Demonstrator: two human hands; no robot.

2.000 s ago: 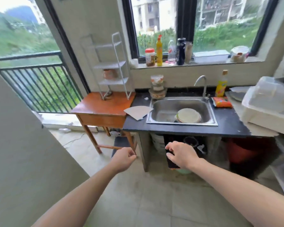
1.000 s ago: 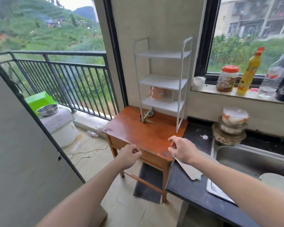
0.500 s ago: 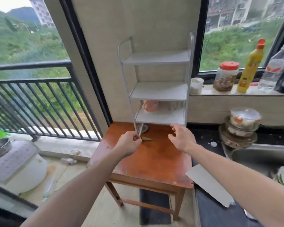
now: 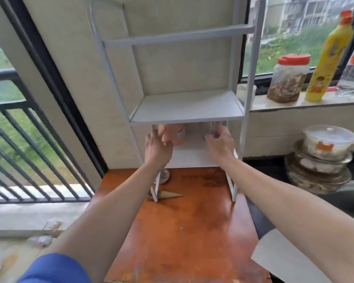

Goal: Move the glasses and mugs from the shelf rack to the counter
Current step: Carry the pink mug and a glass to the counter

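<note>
White rack [image 4: 187, 111] on a wooden bench [image 4: 188, 227], both hands reaching into its lowest shelf.

Left hand [image 4: 157, 149] is open, fingers spread around a pink mug [image 4: 175, 135] on the shelf's left side, touching or nearly so. Right hand [image 4: 220, 142] curls around a clear glass [image 4: 212, 127] on the right side; whether the grip is closed I cannot tell. Upper shelves hold nothing. A jar [image 4: 288, 78] and a yellow bottle [image 4: 328, 54] stand on the windowsill.

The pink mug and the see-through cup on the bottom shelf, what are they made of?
The pink mug looks like glazed ceramic or plastic: solid colour, smooth; blur leaves it open. The cup looks like clear glass, perhaps plastic: the shelf shows through it.
</note>
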